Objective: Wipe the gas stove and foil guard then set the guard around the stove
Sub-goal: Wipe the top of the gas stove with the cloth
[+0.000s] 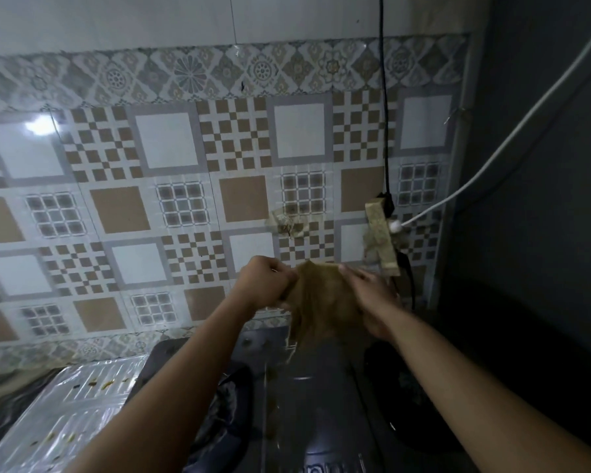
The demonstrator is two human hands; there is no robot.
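Gas stove (307, 404) sits dark at lower centre, with the foil guard (82, 404) lying flat and food-specked at lower left. Above the stove both hands hold a brown cloth (321, 302): the left hand (267, 285) curls its fingers round one edge, the right hand (369, 302) is blurred, grip unclear. Wiping seems not yet begun; next the cloth must come down onto the stove top

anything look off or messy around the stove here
The foil guard lies flat left of the stove with brown specks on it, not standing around it. On the wall, the power strip hangs tilted in a grimy wrap, with a yellowed crumpled patch stuck beside it. The left hand grips a cloth.
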